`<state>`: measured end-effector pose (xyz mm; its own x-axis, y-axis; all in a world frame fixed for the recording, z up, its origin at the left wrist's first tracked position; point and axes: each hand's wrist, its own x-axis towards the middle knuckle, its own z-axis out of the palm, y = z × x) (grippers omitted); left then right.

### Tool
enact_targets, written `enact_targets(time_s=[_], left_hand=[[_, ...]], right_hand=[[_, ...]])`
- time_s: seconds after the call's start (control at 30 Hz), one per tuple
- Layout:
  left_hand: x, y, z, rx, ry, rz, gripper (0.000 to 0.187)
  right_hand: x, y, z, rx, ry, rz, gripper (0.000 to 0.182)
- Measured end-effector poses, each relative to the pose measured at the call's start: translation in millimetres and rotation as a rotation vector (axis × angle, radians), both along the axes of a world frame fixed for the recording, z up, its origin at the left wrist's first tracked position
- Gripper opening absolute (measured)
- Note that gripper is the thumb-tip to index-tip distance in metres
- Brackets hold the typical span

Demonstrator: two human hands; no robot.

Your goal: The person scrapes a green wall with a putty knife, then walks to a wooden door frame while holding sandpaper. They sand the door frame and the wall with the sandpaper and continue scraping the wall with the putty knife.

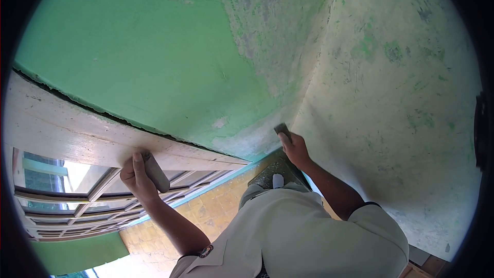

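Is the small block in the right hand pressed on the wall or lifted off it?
Pressed on: the right hand holds the block flat against the wall, no gap visible.

left hand (138, 175): raised, fingers curled, gripping | right hand (294, 148): arm outstretched, fingers pressed forward

No readable text, label, brand, number or sign anywhere in view. Green wall (154, 46): bare paint, worn patches, no lettering. Wooden window frame (77, 134) below the wall: plain wood, no marks. Small badge-like patch on the sleeve (206, 250), below the frame: too small and blurred to read. Block in the right hand (294, 149) at the wall corner: no print visible.
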<state>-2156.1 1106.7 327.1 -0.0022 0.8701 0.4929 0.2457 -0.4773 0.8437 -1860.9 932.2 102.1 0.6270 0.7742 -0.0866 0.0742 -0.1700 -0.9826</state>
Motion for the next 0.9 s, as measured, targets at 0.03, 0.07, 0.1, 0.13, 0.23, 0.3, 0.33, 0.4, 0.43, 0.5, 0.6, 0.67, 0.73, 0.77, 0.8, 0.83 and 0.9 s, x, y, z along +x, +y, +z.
enact_targets(time_s=[0.03, 0.07, 0.1, 0.13, 0.23, 0.3, 0.33, 0.4, 0.43, 0.5, 0.6, 0.67, 0.73, 0.77, 0.8, 0.83, 0.9], left_hand=[[-0.7, 0.0, 0.6, 0.001, 0.000, 0.001, 0.038], [-1.1, -0.2, 1.6, -0.014, -0.002, -0.018, 0.038], [-1.4, -0.5, 1.9, -0.029, -0.005, -0.037, 0.038], [-1.7, -0.6, 1.5, -0.029, -0.008, -0.033, 0.038], [-1.4, 0.2, 0.5, -0.016, 0.007, -0.024, 0.037], [-2.3, -0.6, 1.1, -0.037, -0.001, -0.031, 0.036], [-1.3, 0.4, 1.2, -0.036, -0.001, -0.035, 0.036], [0.2, 0.1, -0.2, 0.007, -0.011, -0.024, 0.034], [0.7, -0.1, -0.6, 0.006, -0.015, -0.028, 0.034], [1.0, -0.2, -0.6, 0.022, -0.002, -0.015, 0.034], [-1.3, -0.8, 1.4, 0.012, 0.019, -0.047, 0.034], [-0.3, -0.6, 1.3, 0.017, 0.015, -0.047, 0.034], [-0.2, -1.1, 2.8, 0.023, 0.010, -0.041, 0.035], [-0.9, -2.0, 4.9, 0.007, 0.017, -0.072, 0.036], [-0.9, -2.8, 6.5, -0.008, 0.025, -0.103, 0.037], [1.4, -3.5, 7.1, 0.002, 0.012, -0.101, 0.039], [0.5, -3.7, 8.8, -0.007, 0.008, -0.125, 0.039]], right_hand=[[-3.9, -8.5, -18.1, -0.098, -0.038, 0.010, 0.037], [-8.0, -13.0, -28.2, -0.097, -0.040, 0.012, 0.037], [-11.9, -16.0, -30.5, -0.121, -0.048, 0.013, 0.037], [-12.7, -17.0, -32.7, -0.144, -0.057, 0.016, 0.037], [-9.1, 39.4, 32.7, 0.065, -0.043, 0.015, 0.036], [-11.7, 45.3, 57.5, 0.226, -0.062, -0.003, 0.035], [-12.9, 44.1, 58.6, 0.178, -0.054, 0.026, 0.035], [-17.8, 36.2, 51.4, 0.126, -0.046, 0.051, 0.035], [-20.2, 27.2, 36.3, 0.086, -0.059, 0.038, 0.037], [-24.0, 10.0, 11.2, 0.051, -0.083, 0.030, 0.039], [-40.4, -11.3, -14.8, -0.119, 0.002, 0.103, 0.041], [-48.9, -15.4, -23.5, -0.173, 0.040, 0.160, 0.039], [-53.7, -9.4, -17.3, -0.195, 0.056, 0.201, 0.039], [-56.3, -6.7, -14.9, -0.219, 0.078, 0.238, 0.038], [-57.8, -3.5, -15.0, -0.218, 0.075, 0.245, 0.038], [-59.1, 0.7, -16.2, -0.188, 0.067, 0.253, 0.038], [-63.0, 6.6, -13.0, -0.155, 0.057, 0.264, 0.037]])
